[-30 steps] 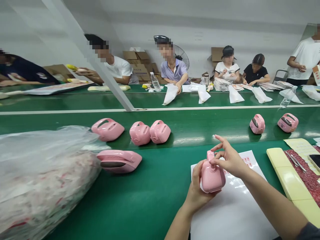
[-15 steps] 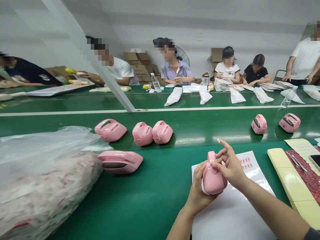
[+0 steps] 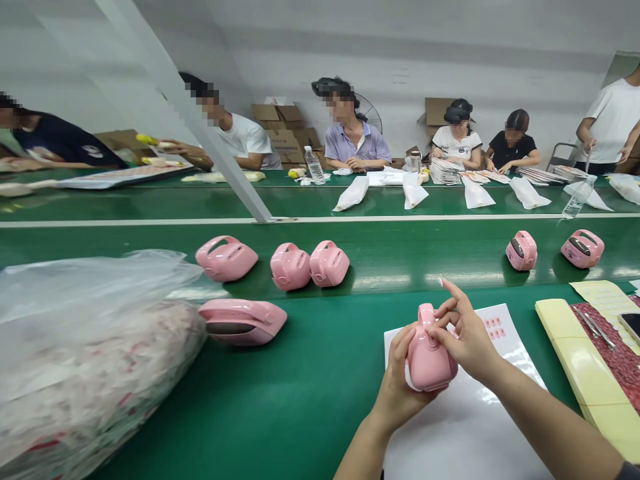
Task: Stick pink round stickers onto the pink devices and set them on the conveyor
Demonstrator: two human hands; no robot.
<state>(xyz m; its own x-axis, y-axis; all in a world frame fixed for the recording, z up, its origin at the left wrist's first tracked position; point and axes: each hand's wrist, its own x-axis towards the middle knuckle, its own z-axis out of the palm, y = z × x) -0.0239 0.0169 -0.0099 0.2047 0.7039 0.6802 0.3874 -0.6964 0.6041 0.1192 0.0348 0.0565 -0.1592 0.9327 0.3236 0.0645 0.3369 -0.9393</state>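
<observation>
My left hand [image 3: 397, 383] is wrapped round a small pink plastic housing [image 3: 427, 357], held upright just above a glossy white sticker sheet [image 3: 450, 427]. My right hand [image 3: 463, 337] rests against the housing's right side, thumb and bent fingers pressing near its top while the index finger sticks up. A few small red stickers [image 3: 495, 327] remain on the sheet beside my right hand.
Several more pink housings lie on the green conveyor: three in a row [image 3: 285, 261], a larger one [image 3: 243, 321] nearer, two at the right [image 3: 550, 249]. A bulky clear plastic bag [image 3: 85, 360] fills the left. Yellow sheets [image 3: 575, 340] and tweezers [image 3: 593, 327] lie right. Several people sit across the line.
My right hand has lowered and closed in against the pink housing, fingers now pressing on it. The housing has tilted and shifted slightly right; the camera view drifted a little.
</observation>
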